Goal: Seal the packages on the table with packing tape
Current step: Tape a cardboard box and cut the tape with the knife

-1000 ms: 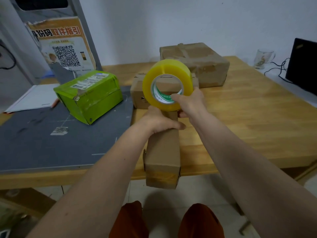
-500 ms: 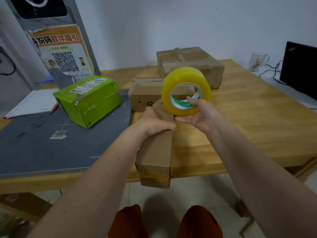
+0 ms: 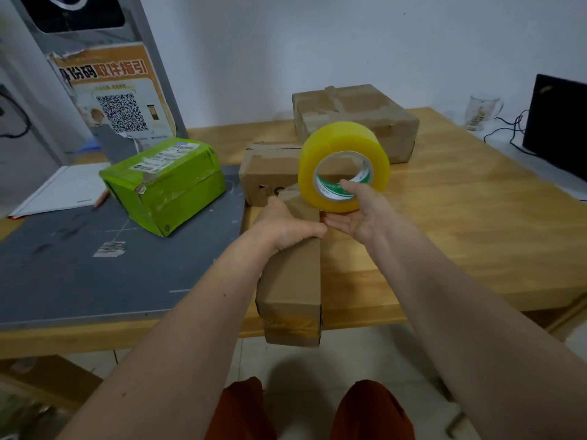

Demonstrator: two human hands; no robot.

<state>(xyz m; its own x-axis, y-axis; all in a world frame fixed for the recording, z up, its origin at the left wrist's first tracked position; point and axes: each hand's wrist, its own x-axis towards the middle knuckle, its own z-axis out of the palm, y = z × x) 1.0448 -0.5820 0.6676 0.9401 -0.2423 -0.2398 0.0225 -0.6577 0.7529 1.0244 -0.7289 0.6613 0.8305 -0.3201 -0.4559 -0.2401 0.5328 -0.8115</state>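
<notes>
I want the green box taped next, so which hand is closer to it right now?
Left. The left hand grips the long cardboard box, just right of the green box. The right hand holds the tape roll farther right.

White wall (image 3: pixel 349 42), wooden table (image 3: pixel 460 217), grey mat (image 3: pixel 79 265), pale tiled floor (image 3: pixel 311 369)

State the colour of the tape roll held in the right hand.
Yellow, seen in the head view: tape roll in the right hand.

Off to the left a grey cutting mat (image 3: pixel 79 274) covers the wooden table (image 3: pixel 460 249), white paper (image 3: pixel 60 192) behind it, a QR-code poster (image 3: pixel 117 100) standing upright — far right, a glass mug (image 3: pixel 481 111) beside a black monitor (image 3: pixel 559 125).
</notes>
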